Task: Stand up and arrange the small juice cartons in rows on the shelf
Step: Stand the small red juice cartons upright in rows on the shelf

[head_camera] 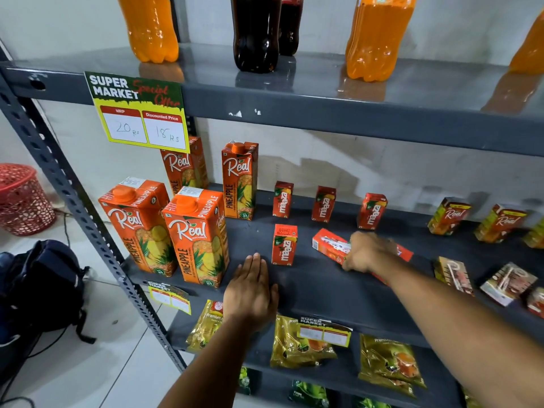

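Note:
On the grey middle shelf [318,287], three small red Maaza cartons stand in a back row: one at the left [282,199], one in the middle [323,204], one at the right [371,211]. A fourth [283,244] stands in front of the left one. My right hand [368,252] is closed on a lying Maaza carton [329,244]; another red carton [404,252] peeks out behind the hand. My left hand [251,290] rests flat on the shelf, fingers together, holding nothing. Small Real cartons stand [449,215] and lie [453,273] at the right.
Tall Real pineapple cartons [195,235] stand at the shelf's left. Soda bottles [256,33] line the upper shelf, with a price sign [138,111] hanging from it. Gold packets [303,341] lie on the lower shelf. A red basket [22,198] and a dark backpack [41,287] sit on the floor.

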Demonstrator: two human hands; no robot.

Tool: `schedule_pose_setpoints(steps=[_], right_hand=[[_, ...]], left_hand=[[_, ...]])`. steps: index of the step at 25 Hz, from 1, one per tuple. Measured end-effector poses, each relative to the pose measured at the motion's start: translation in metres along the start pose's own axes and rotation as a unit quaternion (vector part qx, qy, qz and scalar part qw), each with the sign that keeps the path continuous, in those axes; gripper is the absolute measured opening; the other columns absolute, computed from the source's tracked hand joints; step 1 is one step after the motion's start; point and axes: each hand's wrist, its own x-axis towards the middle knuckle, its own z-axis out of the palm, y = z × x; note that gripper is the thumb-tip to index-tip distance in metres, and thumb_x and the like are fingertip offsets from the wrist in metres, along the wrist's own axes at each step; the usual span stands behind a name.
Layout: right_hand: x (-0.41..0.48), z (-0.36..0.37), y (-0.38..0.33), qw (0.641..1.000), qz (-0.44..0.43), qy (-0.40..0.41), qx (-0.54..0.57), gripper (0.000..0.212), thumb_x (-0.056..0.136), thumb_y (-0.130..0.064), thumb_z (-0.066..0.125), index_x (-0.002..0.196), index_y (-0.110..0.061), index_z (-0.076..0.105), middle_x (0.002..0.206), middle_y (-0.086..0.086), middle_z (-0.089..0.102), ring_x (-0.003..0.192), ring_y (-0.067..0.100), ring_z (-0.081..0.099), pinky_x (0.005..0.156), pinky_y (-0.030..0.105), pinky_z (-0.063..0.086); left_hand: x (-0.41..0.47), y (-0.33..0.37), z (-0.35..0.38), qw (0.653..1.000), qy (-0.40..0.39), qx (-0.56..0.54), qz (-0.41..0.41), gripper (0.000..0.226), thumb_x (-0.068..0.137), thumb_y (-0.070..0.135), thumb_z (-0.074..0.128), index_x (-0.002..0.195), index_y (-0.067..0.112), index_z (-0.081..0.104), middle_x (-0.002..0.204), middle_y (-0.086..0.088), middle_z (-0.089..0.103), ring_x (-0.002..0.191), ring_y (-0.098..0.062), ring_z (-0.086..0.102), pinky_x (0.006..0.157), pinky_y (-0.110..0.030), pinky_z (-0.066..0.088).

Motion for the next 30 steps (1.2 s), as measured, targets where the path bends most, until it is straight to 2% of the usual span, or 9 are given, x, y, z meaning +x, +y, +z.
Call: schedule_pose_setpoints(steps=[5,8,12,14,17,19,23,26,30], right_hand=[[-0.001,-0.032,0.002,0.975,-0.164,0.128,-0.077,0.044,0.07,-0.032,0.074,0.111,-0.026,0.058,0.11,0.001,0.06,0.098,0.025,0.061,0.079,0.039,0.051],[-0.003,-0.04,-0.005,0.919,-0.276,0.191,-0.206,0.04,0.074,-0.021,0.071,0.111,-0.027,0.061,0.111,0.001,0.06,0.105,0.027,0.058,0.093,0.045,0.042],[-0.001,-0.032,-0.008,0.8,-0.433,0.269,-0.317,0.03,0.079,-0.009,0.066,0.106,-0.02,0.064,0.104,0.007,0.063,0.099,0.031,0.058,0.104,0.057,0.033],[-0.001,-0.03,-0.01,0.774,-0.467,0.266,-0.335,0.029,0.083,-0.009,0.062,0.111,-0.017,0.062,0.108,0.009,0.062,0.103,0.032,0.057,0.109,0.059,0.027],[0.0,-0.032,-0.013,0.765,-0.474,0.267,-0.345,0.031,0.086,-0.01,0.06,0.115,-0.017,0.06,0.11,0.007,0.063,0.106,0.031,0.056,0.111,0.058,0.025],[0.001,-0.035,-0.014,0.778,-0.454,0.262,-0.346,0.034,0.087,-0.011,0.059,0.119,-0.02,0.06,0.111,0.004,0.065,0.108,0.03,0.056,0.111,0.056,0.026],[0.004,-0.049,-0.018,0.873,-0.364,0.172,-0.275,0.044,0.082,-0.037,0.065,0.123,-0.023,0.057,0.119,0.003,0.066,0.114,0.028,0.055,0.106,0.049,0.03],[-0.001,-0.05,-0.023,0.936,-0.262,0.144,-0.188,0.051,0.075,-0.062,0.062,0.099,-0.017,0.06,0.103,0.007,0.07,0.1,0.03,0.061,0.099,0.046,0.037],[-0.015,-0.042,-0.034,0.977,-0.138,0.144,-0.082,0.054,0.083,-0.065,0.052,0.076,-0.012,0.053,0.085,0.007,0.065,0.073,0.023,0.055,0.071,0.033,0.043]], left_hand=[[0.001,0.0,0.002,1.0,0.007,-0.005,-0.003,0.084,0.081,0.052,0.0,0.148,0.003,0.015,0.158,-0.015,0.015,0.145,-0.026,0.012,0.116,-0.035,0.006],[0.0,0.002,0.0,1.0,0.01,-0.013,-0.003,0.082,0.083,0.051,0.004,0.147,0.001,0.019,0.156,-0.017,0.019,0.144,-0.028,0.016,0.116,-0.037,0.009],[-0.001,0.001,0.0,1.0,0.008,-0.019,-0.008,0.077,0.087,0.049,0.013,0.143,-0.002,0.027,0.153,-0.02,0.028,0.141,-0.032,0.024,0.115,-0.041,0.017],[-0.001,0.001,0.0,1.0,0.004,-0.021,-0.009,0.074,0.089,0.047,0.019,0.141,-0.003,0.033,0.149,-0.022,0.034,0.139,-0.034,0.031,0.113,-0.043,0.022],[-0.002,0.002,-0.001,1.0,-0.002,-0.027,-0.011,0.07,0.089,0.045,0.025,0.136,-0.005,0.041,0.144,-0.024,0.042,0.134,-0.036,0.039,0.109,-0.045,0.03],[-0.002,0.002,-0.001,1.0,0.0,-0.029,-0.01,0.071,0.089,0.045,0.024,0.137,-0.005,0.039,0.144,-0.023,0.041,0.135,-0.036,0.037,0.11,-0.045,0.029],[-0.002,0.002,-0.002,1.0,0.006,-0.021,-0.007,0.073,0.089,0.047,0.02,0.14,-0.004,0.035,0.147,-0.022,0.037,0.137,-0.034,0.033,0.112,-0.043,0.025],[-0.002,0.002,-0.001,1.0,0.01,-0.016,-0.002,0.074,0.088,0.047,0.017,0.141,-0.003,0.033,0.149,-0.022,0.035,0.138,-0.034,0.031,0.113,-0.042,0.021],[-0.001,0.001,0.0,1.0,0.009,-0.013,-0.005,0.073,0.089,0.047,0.02,0.139,-0.003,0.036,0.147,-0.022,0.038,0.137,-0.034,0.034,0.112,-0.041,0.023]])
